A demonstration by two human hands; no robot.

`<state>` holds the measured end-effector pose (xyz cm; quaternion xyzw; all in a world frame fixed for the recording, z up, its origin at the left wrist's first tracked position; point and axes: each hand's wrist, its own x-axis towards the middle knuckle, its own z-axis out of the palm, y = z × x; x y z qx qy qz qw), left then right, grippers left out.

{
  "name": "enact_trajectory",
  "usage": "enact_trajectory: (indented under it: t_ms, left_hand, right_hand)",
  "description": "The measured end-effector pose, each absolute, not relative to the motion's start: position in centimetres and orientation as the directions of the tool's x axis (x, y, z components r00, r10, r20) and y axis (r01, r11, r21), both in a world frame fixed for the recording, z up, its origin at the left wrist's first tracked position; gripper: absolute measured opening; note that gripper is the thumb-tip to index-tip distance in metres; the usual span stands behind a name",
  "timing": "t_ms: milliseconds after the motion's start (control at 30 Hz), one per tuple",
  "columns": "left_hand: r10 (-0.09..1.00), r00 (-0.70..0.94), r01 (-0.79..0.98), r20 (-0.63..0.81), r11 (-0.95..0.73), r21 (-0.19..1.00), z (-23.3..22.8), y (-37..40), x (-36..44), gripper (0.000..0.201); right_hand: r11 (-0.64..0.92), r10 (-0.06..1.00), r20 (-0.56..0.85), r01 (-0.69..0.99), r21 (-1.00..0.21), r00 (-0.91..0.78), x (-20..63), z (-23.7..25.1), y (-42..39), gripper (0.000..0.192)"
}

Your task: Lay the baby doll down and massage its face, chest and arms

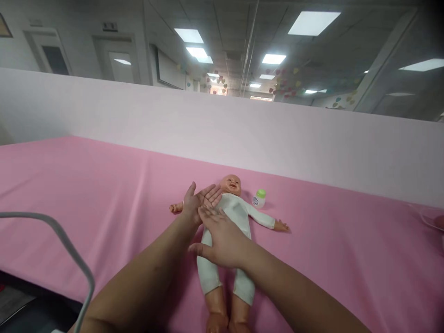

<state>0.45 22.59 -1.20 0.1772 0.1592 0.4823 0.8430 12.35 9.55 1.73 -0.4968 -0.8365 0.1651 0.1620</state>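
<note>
Both hands are resting flat on the doll's chest, fingers spread, gripping nothing.

You are laying your left hand (200, 201) open, palm up, across the doll (231, 231) at its shoulder, just below the chin, while your right hand (222, 240) is pressing palm-down over the belly, wide and grasping nothing. I judge you are doing well to keep both palms flat and the pressure light and even, so the white suit is not bunching and the body is not rolling. The doll is lying face-up on the pink worktop (104, 194), near the middle. Its long axis is running from 6 o'clock to 12 o'clock, head pointing to 12, feet to 6, arms stretching out toward 9 and 3. A small green-capped bottle (259, 198) is standing at 2 o'clock from the head, just beside it, not touching.
</note>
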Motion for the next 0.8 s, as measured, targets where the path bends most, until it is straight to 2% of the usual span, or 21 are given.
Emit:
enact_trajectory:
  t_ms: [133,333,467,600,800]
  left_hand:
    - [0.831,0.554,-0.721,-0.051,0.510,0.470,-1.2,21.2,2.3,0.082]
    - [0.749,0.661,-0.641,-0.054,0.600,0.478,-0.2,19.5,3.7,0.089]
    - [0.812,0.580,-0.676,-0.066,0.525,0.517,0.2,20.6,2.2,0.095]
    - [0.884,0.464,-0.738,-0.061,0.423,0.526,0.2,21.8,0.6,0.098]
    - [0.897,0.436,-0.745,-0.077,0.408,0.528,0.2,21.6,0.8,0.095]
  right_hand:
    - [0.464,0.882,0.159,0.761,-0.453,-0.443,12.3,1.6,9.9,0.112]
    - [0.367,0.926,0.219,0.864,-0.344,-0.307,14.0,1.5,11.7,0.110]
    - [0.318,0.946,0.177,0.889,-0.330,-0.273,14.3,1.6,11.8,0.107]
    - [0.409,0.912,0.168,0.826,-0.387,-0.373,13.6,1.5,11.1,0.106]
    - [0.479,0.871,0.168,0.725,-0.495,-0.461,12.9,1.7,10.0,0.114]
